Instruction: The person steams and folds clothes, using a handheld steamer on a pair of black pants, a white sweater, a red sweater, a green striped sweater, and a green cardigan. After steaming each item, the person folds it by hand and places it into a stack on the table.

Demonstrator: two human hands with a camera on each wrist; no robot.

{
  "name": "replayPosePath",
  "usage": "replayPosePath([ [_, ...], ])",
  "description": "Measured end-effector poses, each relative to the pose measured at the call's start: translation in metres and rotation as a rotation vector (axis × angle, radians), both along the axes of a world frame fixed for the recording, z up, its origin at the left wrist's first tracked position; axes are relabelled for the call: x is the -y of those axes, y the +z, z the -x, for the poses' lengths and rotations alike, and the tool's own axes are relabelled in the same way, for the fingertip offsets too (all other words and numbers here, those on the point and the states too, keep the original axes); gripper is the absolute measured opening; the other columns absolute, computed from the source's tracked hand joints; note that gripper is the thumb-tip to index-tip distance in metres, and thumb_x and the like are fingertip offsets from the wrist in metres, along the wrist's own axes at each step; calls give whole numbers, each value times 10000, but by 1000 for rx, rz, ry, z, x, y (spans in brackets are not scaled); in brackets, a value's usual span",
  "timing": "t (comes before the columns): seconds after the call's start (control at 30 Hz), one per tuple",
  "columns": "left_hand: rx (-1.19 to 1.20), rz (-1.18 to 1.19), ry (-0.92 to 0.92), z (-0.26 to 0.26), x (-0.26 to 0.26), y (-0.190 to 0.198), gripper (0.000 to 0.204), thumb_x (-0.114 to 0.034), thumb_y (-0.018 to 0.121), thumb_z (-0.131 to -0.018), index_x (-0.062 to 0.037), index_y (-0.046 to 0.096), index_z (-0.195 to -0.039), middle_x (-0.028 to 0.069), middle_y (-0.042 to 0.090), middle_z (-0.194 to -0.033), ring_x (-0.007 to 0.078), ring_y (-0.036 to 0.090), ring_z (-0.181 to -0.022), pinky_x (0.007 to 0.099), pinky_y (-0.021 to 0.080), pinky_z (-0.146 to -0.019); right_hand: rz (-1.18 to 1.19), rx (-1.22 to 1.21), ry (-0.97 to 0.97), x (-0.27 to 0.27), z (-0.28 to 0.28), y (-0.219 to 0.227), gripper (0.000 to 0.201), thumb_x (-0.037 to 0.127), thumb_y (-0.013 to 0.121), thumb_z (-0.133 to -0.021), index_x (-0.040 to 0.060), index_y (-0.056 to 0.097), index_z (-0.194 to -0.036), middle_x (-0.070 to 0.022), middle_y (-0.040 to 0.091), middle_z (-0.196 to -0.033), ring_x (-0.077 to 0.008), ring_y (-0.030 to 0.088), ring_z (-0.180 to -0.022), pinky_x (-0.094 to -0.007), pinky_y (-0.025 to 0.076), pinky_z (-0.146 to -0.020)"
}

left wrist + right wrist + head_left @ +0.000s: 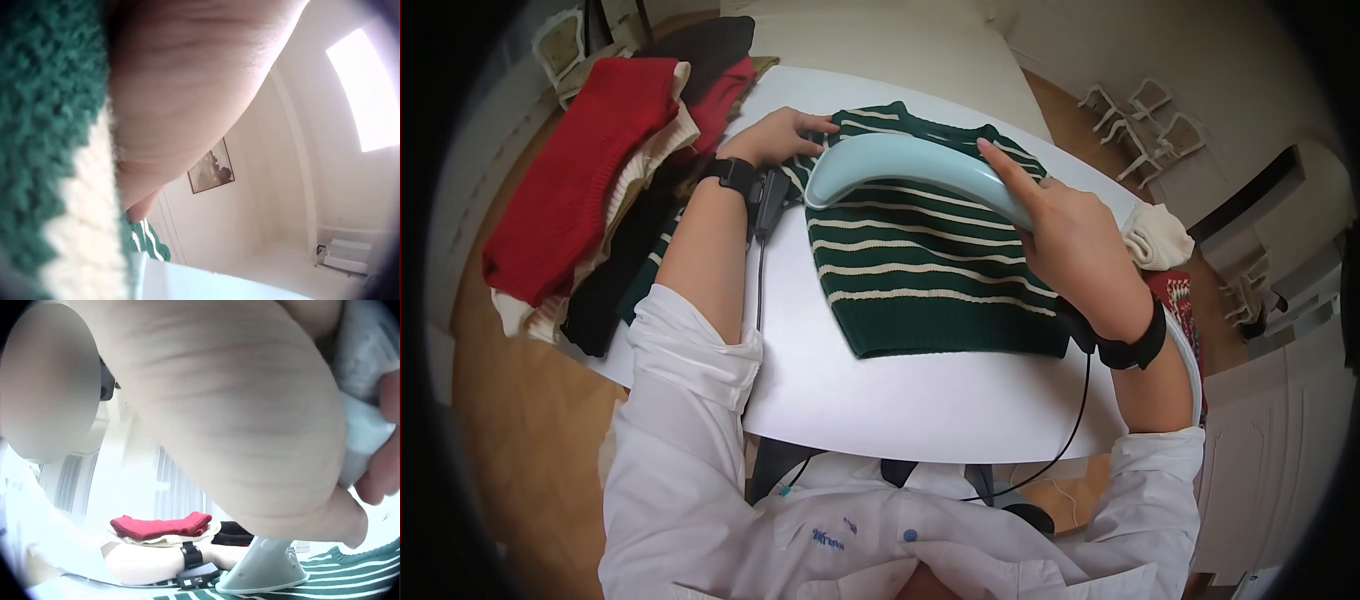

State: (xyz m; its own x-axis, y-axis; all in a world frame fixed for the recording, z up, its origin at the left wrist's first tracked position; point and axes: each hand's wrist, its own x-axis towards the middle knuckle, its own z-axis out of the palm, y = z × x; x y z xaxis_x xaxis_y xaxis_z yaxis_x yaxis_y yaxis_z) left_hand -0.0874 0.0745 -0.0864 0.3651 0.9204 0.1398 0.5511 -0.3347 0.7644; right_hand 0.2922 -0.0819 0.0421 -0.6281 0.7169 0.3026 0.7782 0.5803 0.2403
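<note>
A white table (940,400) supported a green knit sweater with cream stripes (930,315). Above it, a pale-blue, curved plastic handheld appliance (900,160) lay crosswise, wide end leftward. A red knit garment (580,170) topped the left-side stack. Right hand (1072,225): curled round the handle, index extended. Left hand (775,137): touched the sweater, visible fingers apart.

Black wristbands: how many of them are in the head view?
2. One black band is on the wrist of the left hand, which touches the striped sweater; the other band is on the wrist of the right hand, which grips the light-blue appliance.
</note>
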Motion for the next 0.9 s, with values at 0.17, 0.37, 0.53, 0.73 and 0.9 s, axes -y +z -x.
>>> replayPosePath([
  [0.17,26,18,14,1,6,8,456,42,697,-877,-67,722,-1319,120,566,-1543,232,578,-1368,311,422,-1158,-14,16,-11,1,-7,1,829,-72,605,-835,307,477,-1561,-154,678,-821,-352,690,-717,-444,560,-666],
  [0.37,69,7,10,1,6,5,430,62,675,-841,-78,775,-1235,129,604,-1506,239,618,-1305,308,447,-1107,34,62,-121,47,-31,32,781,-86,617,-835,340,555,-1487,-157,686,-838,-338,705,-742,-434,562,-677],
  [0.53,107,78,38,0,0,0,405,67,668,-854,-52,774,-1227,99,591,-1524,208,638,-1250,295,479,-1059,46,131,-141,63,-25,45,778,-94,626,-814,287,559,-1490,-166,668,-819,-333,690,-683,-414,548,-648],
  [0.73,42,64,29,2,2,1,423,63,671,-861,-59,762,-1255,110,585,-1530,213,618,-1289,298,460,-1088,63,112,-43,45,12,14,855,-55,645,-805,198,430,-1593,-162,627,-794,-334,666,-628,-424,551,-600],
  [0.9,120,21,10,4,0,-1,423,45,684,-840,-90,783,-1228,79,646,-1468,172,665,-1078,302,523,-930,62,109,-5,46,2,20,851,-49,647,-820,252,437,-1588,-153,626,-800,-332,661,-643,-433,546,-609],
])
